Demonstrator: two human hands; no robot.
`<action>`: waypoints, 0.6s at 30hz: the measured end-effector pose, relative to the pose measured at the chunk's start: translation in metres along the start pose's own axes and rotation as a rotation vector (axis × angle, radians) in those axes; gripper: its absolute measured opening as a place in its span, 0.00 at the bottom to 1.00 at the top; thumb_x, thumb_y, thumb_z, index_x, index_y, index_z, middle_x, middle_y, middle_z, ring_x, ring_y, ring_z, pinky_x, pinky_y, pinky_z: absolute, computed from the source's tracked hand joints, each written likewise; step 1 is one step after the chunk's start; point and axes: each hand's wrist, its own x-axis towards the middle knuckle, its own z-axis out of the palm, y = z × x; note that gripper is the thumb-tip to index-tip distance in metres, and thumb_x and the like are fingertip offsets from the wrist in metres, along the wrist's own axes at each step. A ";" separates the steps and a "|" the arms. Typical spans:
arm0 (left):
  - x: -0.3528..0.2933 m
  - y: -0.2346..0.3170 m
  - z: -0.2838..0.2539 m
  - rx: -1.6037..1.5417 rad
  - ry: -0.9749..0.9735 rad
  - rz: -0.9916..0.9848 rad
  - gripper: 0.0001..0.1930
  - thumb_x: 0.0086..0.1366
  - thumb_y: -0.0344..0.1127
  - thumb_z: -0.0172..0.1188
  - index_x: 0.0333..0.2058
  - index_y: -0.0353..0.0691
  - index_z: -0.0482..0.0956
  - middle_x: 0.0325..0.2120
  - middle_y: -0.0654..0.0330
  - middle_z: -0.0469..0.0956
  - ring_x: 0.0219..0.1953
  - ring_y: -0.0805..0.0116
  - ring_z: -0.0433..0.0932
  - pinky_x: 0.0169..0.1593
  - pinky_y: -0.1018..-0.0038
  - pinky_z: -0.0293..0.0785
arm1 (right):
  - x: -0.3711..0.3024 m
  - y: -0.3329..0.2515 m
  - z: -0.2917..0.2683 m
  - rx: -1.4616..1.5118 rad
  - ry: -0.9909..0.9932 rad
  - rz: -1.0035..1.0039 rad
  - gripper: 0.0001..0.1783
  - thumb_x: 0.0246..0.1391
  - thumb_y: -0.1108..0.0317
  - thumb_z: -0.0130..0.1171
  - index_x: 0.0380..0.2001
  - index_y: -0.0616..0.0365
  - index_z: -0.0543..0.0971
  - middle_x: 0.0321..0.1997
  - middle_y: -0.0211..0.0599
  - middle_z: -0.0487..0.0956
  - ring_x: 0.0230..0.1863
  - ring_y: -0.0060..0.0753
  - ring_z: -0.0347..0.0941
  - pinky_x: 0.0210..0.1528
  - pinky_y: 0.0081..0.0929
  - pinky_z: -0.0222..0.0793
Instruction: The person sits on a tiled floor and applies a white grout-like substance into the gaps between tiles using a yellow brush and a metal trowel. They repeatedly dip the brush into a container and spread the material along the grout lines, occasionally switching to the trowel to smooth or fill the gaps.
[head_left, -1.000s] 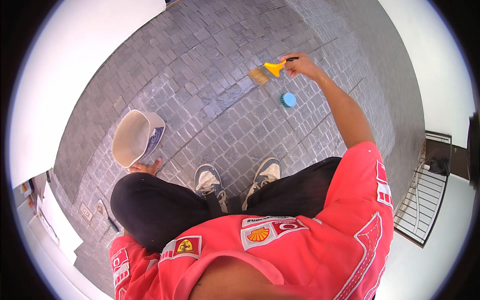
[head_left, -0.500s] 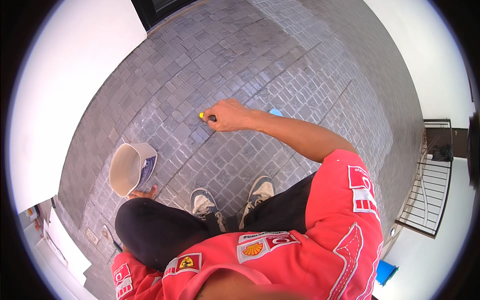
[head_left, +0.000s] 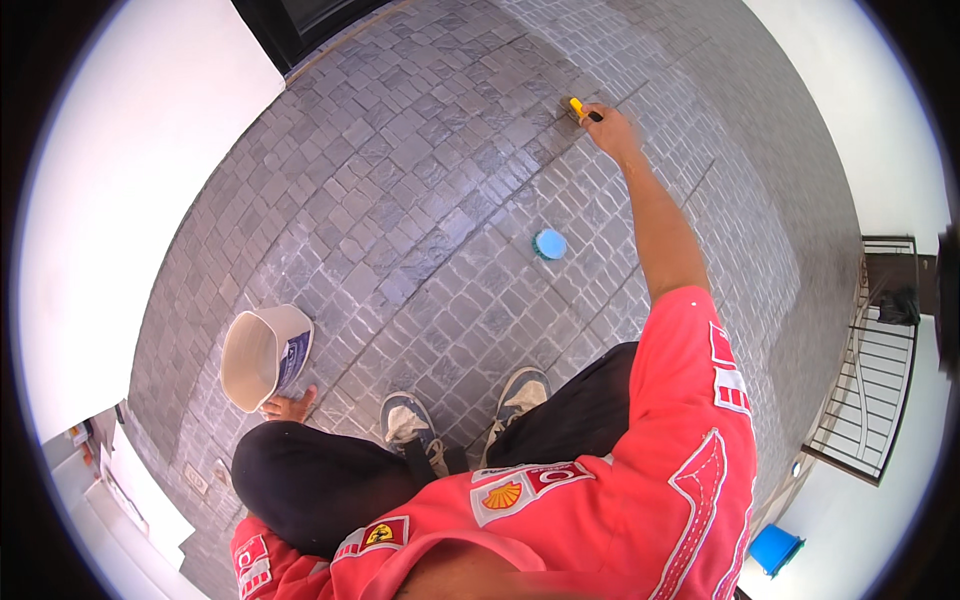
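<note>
My right hand [head_left: 612,130] reaches far ahead over the grey stone paving, closed around a small tool with a yellow and black handle [head_left: 577,106]. The tool's working end is partly dark and too small to make out. Beside the rim of a cream plastic bucket [head_left: 253,352], my left hand [head_left: 290,405] has its fingers apart near the ground; my knee hides its wrist. The bucket leans toward me with a blue label on its side. A round light-blue scrubbing brush [head_left: 549,244] with green bristles lies on the stones between my feet and right hand.
Wet-looking paving [head_left: 480,190] spreads ahead, with pale joints and a lighter strip at upper right. A white wall [head_left: 150,220] runs along the left, with a dark doorway [head_left: 320,15] at the top. A black metal railing [head_left: 860,400] and blue bucket [head_left: 775,549] stand at right.
My right hand has swung forward and to the right with the tool, uncovering the blue scrubbing brush that my forearm had partly hidden. My left hand stays by the bucket.
</note>
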 end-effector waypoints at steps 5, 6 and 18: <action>-0.001 0.000 0.000 -0.001 -0.001 -0.009 0.83 0.34 0.85 0.68 0.73 0.26 0.40 0.71 0.27 0.44 0.75 0.31 0.45 0.74 0.42 0.47 | -0.007 -0.041 0.012 0.104 -0.215 -0.085 0.21 0.55 0.54 0.63 0.49 0.50 0.86 0.44 0.48 0.86 0.46 0.51 0.82 0.51 0.39 0.74; -0.001 0.000 0.001 -0.002 -0.002 -0.011 0.83 0.34 0.85 0.68 0.73 0.26 0.40 0.71 0.27 0.44 0.75 0.31 0.45 0.74 0.42 0.47 | -0.005 -0.047 0.007 0.073 -0.112 -0.006 0.20 0.55 0.54 0.63 0.48 0.50 0.86 0.43 0.48 0.86 0.45 0.52 0.82 0.50 0.40 0.75; -0.012 0.000 -0.001 -0.035 0.001 0.037 0.82 0.35 0.85 0.69 0.73 0.26 0.41 0.71 0.27 0.45 0.75 0.31 0.46 0.74 0.43 0.48 | -0.120 -0.162 0.063 -0.350 -0.566 -0.607 0.19 0.53 0.52 0.62 0.44 0.49 0.83 0.32 0.47 0.85 0.37 0.54 0.83 0.39 0.49 0.77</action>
